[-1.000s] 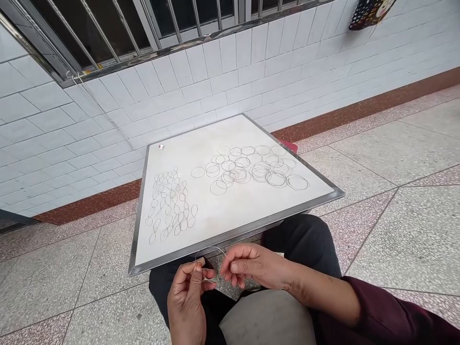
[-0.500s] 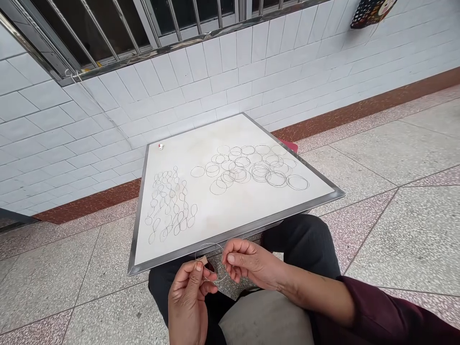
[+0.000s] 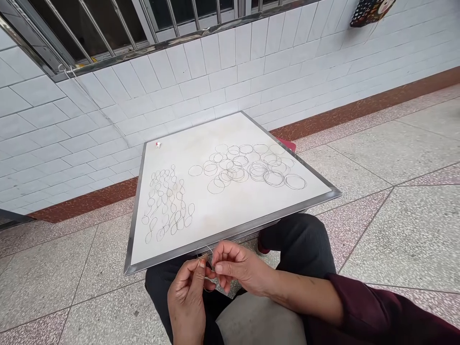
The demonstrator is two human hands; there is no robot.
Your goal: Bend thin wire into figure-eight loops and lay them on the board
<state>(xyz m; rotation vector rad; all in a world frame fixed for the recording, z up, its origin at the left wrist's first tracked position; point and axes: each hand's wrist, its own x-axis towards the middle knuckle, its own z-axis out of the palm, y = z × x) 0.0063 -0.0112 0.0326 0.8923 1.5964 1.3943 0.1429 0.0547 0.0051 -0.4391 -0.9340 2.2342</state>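
Note:
A thin wire ring [image 3: 210,248] is held between my two hands just below the front edge of the white board. My left hand [image 3: 189,294] pinches it between thumb and forefinger, beside a small tan piece [image 3: 205,256] that is mostly covered by fingers. Close against it, my right hand [image 3: 233,266] has thumb and fingers closed on the ring's other side. Much of the ring is hidden by the fingers. On the board [image 3: 223,215], several round wire rings [image 3: 295,175] overlap at the right. Several smaller wire loops, twisted into figure-eights [image 3: 177,225], lie at the left.
A small red and white object [image 3: 158,144] sits at the board's far left corner. Behind the board stands a white tiled wall [image 3: 201,91] with a barred window. My knees [image 3: 300,244] are under the board's metal front edge [image 3: 230,238]. A patterned bag [image 3: 370,12] hangs at upper right.
My right hand has come left, closer to my left hand. The ring between them shows less and looks drawn in. The whole view has shifted slightly.

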